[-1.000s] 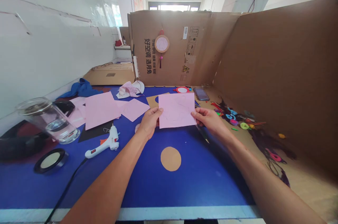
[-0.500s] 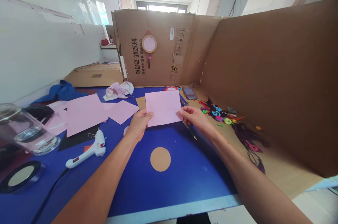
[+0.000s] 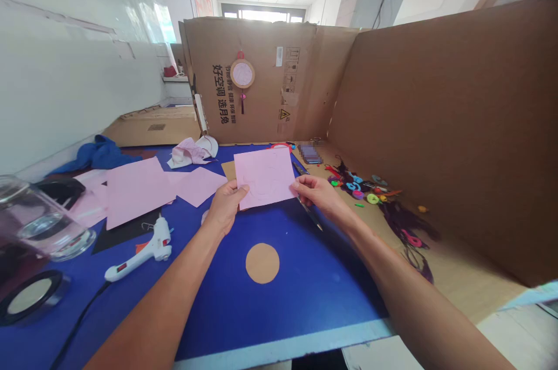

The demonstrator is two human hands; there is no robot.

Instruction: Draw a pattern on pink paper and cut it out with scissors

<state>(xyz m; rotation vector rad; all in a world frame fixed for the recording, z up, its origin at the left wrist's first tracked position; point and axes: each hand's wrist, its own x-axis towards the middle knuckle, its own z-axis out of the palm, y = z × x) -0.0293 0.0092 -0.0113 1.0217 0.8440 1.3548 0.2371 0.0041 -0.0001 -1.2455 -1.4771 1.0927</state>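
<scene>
Above the blue tabletop (image 3: pixel 322 300), the left hand (image 3: pixel 224 207) and the right hand (image 3: pixel 318 192) each pinched 1 edge of 1 pink paper sheet (image 3: pixel 264 178) between thumb and fingers; its faint drawn curves looked finished but still uncut. A slim dark tool (image 3: pixel 308 213) lay just below the right hand, untouched. Nearby lay 3 more pink sheets (image 3: pixel 135 192), 1 tan paper disc (image 3: pixel 262 263) and 1 white glue gun (image 3: pixel 148 251).

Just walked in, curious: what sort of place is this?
It looks like a makeshift craft workshop: a hot glue gun lies on a blue table, pink paper sheets lie beside it, and cardboard panels wall off the area.
</scene>
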